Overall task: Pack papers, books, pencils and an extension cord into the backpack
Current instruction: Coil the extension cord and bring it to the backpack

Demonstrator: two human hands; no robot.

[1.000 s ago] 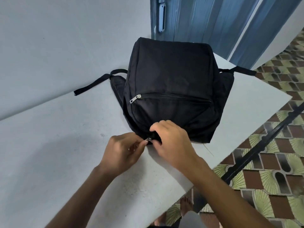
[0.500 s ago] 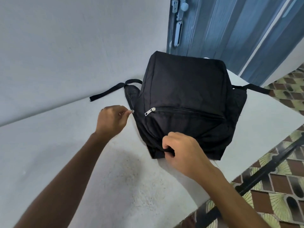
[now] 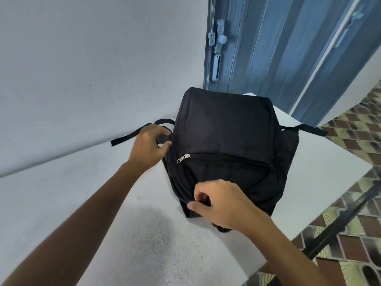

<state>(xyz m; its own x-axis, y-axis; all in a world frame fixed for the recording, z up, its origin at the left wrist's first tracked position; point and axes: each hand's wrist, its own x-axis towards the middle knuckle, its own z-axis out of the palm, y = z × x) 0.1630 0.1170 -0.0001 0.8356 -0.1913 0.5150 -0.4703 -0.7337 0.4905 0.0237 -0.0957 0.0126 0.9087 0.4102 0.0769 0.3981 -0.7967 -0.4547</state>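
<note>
Black backpack (image 3: 224, 129) flat on white table (image 3: 321, 162), front pocket zipped.

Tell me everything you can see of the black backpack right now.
The black backpack is plain dark fabric, boxy and full-looking, lying on the white table near the wall. A front pocket zipper runs across it, its silver pull at the left end; that zipper looks closed. Black straps trail out on both sides. The left hand pinches at its upper left edge, apparently at a zipper; the right hand holds the near end in a pinching grip.
</note>
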